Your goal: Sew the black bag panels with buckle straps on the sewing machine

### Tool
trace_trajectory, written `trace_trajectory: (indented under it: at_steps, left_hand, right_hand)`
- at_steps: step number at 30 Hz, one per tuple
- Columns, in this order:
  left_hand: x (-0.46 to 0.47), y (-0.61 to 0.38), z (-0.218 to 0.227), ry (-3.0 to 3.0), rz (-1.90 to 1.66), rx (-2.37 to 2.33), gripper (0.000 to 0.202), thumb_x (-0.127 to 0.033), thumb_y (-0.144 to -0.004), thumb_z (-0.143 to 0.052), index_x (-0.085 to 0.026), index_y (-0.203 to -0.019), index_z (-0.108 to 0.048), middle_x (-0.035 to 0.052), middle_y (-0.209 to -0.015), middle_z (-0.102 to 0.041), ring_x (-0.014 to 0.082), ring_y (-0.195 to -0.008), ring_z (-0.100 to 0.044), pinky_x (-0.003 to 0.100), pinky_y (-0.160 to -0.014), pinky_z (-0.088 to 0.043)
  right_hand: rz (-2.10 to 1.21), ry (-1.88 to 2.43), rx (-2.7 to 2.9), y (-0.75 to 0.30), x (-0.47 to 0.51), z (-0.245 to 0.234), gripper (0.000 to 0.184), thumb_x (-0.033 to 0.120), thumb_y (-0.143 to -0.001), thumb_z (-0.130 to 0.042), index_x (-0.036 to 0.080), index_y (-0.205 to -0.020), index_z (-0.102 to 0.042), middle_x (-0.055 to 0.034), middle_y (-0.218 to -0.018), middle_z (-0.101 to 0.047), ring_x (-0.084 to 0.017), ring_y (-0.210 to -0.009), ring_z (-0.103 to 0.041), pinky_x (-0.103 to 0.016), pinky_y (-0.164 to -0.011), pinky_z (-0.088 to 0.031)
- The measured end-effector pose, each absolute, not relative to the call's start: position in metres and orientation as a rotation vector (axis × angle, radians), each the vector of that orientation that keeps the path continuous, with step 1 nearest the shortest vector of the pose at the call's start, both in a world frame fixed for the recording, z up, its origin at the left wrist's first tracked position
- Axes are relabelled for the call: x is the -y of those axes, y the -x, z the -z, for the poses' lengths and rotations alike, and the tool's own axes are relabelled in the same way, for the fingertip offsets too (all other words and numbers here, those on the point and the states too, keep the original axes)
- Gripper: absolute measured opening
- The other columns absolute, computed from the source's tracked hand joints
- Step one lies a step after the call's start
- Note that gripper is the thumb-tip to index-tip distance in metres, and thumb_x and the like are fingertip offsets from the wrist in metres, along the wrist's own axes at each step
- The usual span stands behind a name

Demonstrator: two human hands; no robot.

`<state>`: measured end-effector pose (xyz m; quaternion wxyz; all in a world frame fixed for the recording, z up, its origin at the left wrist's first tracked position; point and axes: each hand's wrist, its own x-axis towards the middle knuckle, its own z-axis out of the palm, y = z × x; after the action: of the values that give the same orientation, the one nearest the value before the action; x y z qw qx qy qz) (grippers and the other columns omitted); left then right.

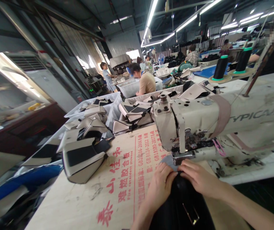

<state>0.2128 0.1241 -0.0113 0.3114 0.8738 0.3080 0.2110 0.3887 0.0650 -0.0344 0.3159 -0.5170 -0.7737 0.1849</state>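
Both of my hands work at the needle end of a white sewing machine point(199, 115). My left hand point(160, 180) has its fingers pinched on the near edge of a black bag point(182, 201). Across from it, my right hand point(196, 177) grips the same edge, thumb and fingers pressed together. A gold-coloured metal fitting point(194, 219) shows on the bag's face. Grey material point(169, 162) lies under the machine's foot, just beyond my fingertips; how it joins the bag is hidden.
A cream and black bag piece point(84, 159) lies on the plywood board point(113, 195) to the left. Plastic bins point(114, 110) of similar pieces stand beyond. Black thread cones point(220, 68) are behind the machine. Co-workers point(146, 81) sit and stand farther back.
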Motion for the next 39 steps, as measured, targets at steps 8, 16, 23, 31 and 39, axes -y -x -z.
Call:
trace_trajectory:
  at_steps: [8, 16, 23, 31, 39]
  left_hand:
    - [-0.123, -0.218, 0.01, -2.212, -0.61, -0.864, 0.019, -0.022, -0.087, -0.039, -0.017, -0.081, -0.057, 0.0024, -0.087, -0.058, 0.0135, -0.084, -0.052, 0.026, -0.077, -0.043]
    - [-0.11, -0.194, -0.005, -2.262, -0.485, -0.921, 0.022, -0.024, -0.081, -0.048, -0.019, -0.1, -0.057, 0.0042, -0.1, -0.059, 0.0168, -0.093, -0.053, 0.032, -0.085, -0.044]
    - [-0.117, -0.192, -0.001, -2.422, -0.077, -0.911, 0.046, -0.001, -0.063, -0.04, -0.019, -0.1, -0.061, 0.0059, -0.099, -0.065, 0.0192, -0.092, -0.057, 0.03, -0.081, -0.044]
    - [-0.149, -0.168, -0.015, -2.275, 0.287, -0.767, 0.039, -0.043, -0.083, -0.037, -0.015, -0.066, -0.059, -0.0047, -0.054, -0.05, 0.0089, -0.051, -0.043, 0.018, -0.048, -0.033]
    - [-0.184, -0.192, -0.004, -2.422, 0.135, -0.802, 0.045, -0.044, -0.085, -0.034, -0.013, -0.062, -0.057, -0.004, -0.052, -0.046, 0.008, -0.05, -0.038, 0.018, -0.048, -0.03]
  right_hand:
    - [-0.799, 1.274, 1.707, -0.377, -0.062, 0.035, 0.023, 0.025, -0.089, -0.036, 0.02, -0.102, -0.054, -0.0052, -0.099, -0.057, -0.016, -0.094, -0.053, -0.03, -0.086, -0.042]
    - [-0.648, 1.332, 1.693, -0.373, -0.061, 0.042, 0.024, 0.027, -0.09, -0.035, 0.018, -0.088, -0.057, -0.0055, -0.09, -0.058, -0.016, -0.086, -0.053, -0.029, -0.079, -0.042]
    - [-0.643, 1.3, 1.824, -0.378, -0.063, 0.038, 0.024, 0.027, -0.089, -0.037, 0.018, -0.081, -0.057, -0.0046, -0.088, -0.058, -0.016, -0.084, -0.053, -0.029, -0.077, -0.04]
    - [-0.777, 1.285, 1.742, -0.382, -0.066, 0.034, 0.025, 0.028, -0.088, -0.04, 0.017, -0.074, -0.058, -0.0037, -0.082, -0.059, -0.016, -0.081, -0.053, -0.029, -0.077, -0.038]
    - [-1.076, 1.273, 1.316, -0.363, -0.065, 0.057, 0.034, 0.043, -0.083, -0.044, 0.015, -0.077, -0.062, -0.0025, -0.07, -0.061, -0.018, -0.07, -0.056, -0.026, -0.062, -0.04]
